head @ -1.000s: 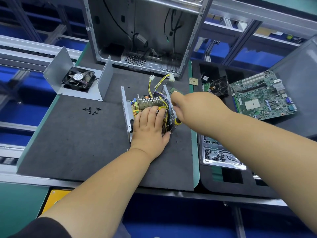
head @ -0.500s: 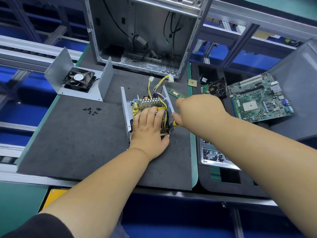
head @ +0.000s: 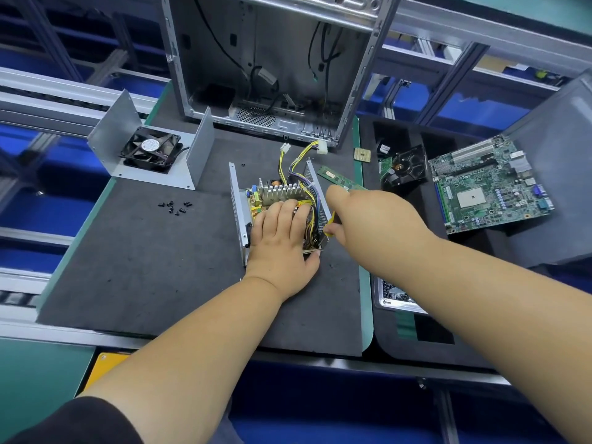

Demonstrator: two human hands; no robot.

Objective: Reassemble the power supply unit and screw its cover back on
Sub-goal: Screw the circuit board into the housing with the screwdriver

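we see open power supply unit (head: 278, 206) mid-desk on grey mat (head: 144, 267). left hand (head: 282, 241) flat on its board, fingers straight, together. right hand (head: 368, 219) grips yellow screwdriver (head: 330, 224) beside mesh wall. cover (head: 147, 145) with fan sits well apart, screws (head: 174, 207) between.

I'm at an electronics assembly workbench: a dark foam work mat (head: 134, 267), an aluminium-profile frame (head: 448, 75), a gutted grey metal computer case (head: 272, 59), a bare green motherboard (head: 487, 187).
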